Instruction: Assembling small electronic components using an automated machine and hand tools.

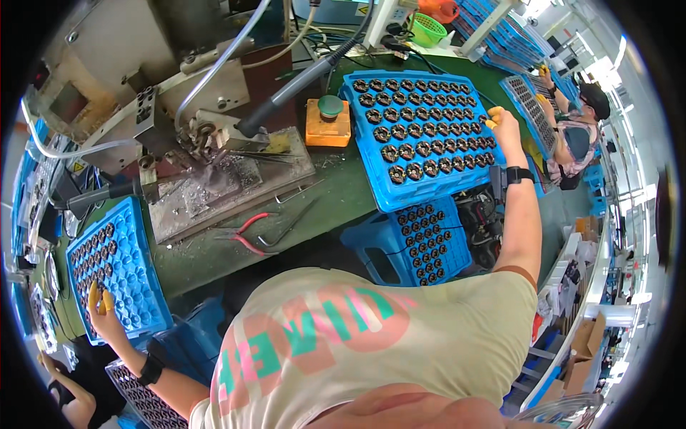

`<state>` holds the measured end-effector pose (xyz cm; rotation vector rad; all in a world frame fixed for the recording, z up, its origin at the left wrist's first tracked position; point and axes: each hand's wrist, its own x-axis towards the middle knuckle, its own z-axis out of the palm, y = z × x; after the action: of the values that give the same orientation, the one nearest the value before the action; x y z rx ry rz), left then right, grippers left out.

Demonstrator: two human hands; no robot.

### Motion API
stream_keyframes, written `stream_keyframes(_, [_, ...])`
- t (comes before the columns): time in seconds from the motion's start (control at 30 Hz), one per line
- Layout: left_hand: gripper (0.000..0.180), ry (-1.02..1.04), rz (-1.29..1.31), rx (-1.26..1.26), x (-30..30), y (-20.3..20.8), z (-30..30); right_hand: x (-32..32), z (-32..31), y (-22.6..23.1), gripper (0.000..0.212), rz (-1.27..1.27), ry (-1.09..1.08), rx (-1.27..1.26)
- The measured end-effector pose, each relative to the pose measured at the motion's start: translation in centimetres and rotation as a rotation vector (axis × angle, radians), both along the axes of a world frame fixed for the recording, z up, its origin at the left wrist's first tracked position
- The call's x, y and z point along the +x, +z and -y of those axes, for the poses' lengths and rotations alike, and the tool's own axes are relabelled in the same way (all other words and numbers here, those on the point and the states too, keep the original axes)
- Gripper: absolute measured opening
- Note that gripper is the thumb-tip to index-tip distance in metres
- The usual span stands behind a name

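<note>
My left hand, with yellow covers on its fingertips, reaches over the near part of a blue tray. Its fingers look apart, and I see nothing held between them. Small round dark parts fill the left part of that tray; cups on its right side are bare. At the right edge of another blue tray, my right hand has its fingers curled together; whatever they hold is hidden. Rows of round black parts with copper-coloured bits sit in this tray.
Between the trays stands a metal machine with hoses. Red-handled pliers and hex keys lie on the green bench, near an orange box. Below, a blue stool stands beside another filled tray. A co-worker works at right.
</note>
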<state>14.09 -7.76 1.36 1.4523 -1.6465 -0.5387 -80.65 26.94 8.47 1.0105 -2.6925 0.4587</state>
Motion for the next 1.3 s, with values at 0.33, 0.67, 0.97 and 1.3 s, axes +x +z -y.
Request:
stream_keyframes(0.33, [0.046,-0.024,-0.17,0.034,-8.3,1.1,-4.3,-3.0,0.4,-2.0,0.022,-0.102,0.336,-0.027])
stream_keyframes(0.67, [0.043,-0.029,-0.094,0.004,-14.6,4.3,-6.5,-14.6,-2.4,-4.6,0.018,0.427,0.179,-0.087])
stream_keyframes(0.97, [0.041,-0.042,-0.112,0.019,-13.4,3.4,-7.3,-13.2,0.1,-3.1,0.014,-0.148,0.257,0.166])
stream_keyframes(1.3, [0.038,-0.161,-0.029,0.0,-16.5,4.2,-8.0,2.0,3.8,4.1,0.018,-0.426,0.356,-0.19])
